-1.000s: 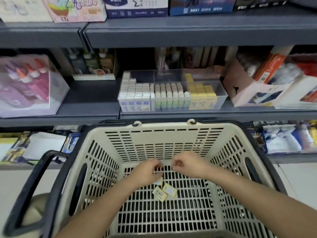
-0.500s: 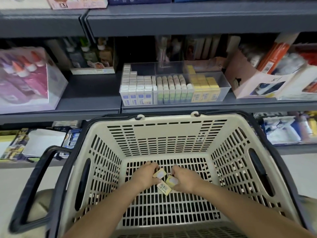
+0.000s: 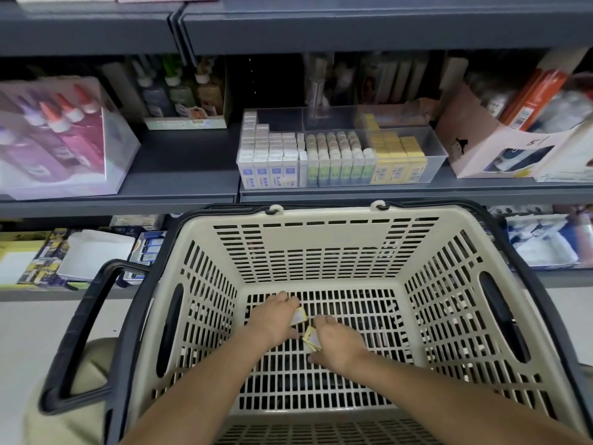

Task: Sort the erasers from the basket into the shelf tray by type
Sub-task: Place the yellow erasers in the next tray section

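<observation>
Head view: inside the beige slotted plastic basket [image 3: 324,252], left hand [image 3: 272,319] fingers pinch one yellow-sleeved rectangular eraser [image 3: 298,315], while right hand [image 3: 337,343] fingers grip what look like two matching erasers [image 3: 312,339].

The dark grey metal shelf [image 3: 179,168] carries a clear plastic tray [image 3: 437,147] divided into compartments. White erasers with blue labels [image 3: 272,162] stand in its left compartment, green-labelled erasers [image 3: 337,162] in the middle and yellow-sleeved erasers [image 3: 398,162] on the right. A translucent box of glue bottles [image 3: 57,139] sits well to the left, and a cardboard display of small bottles [image 3: 186,123] stands further back. A pale pink cardboard box [image 3: 471,149] is just beside the tray's right end.
</observation>
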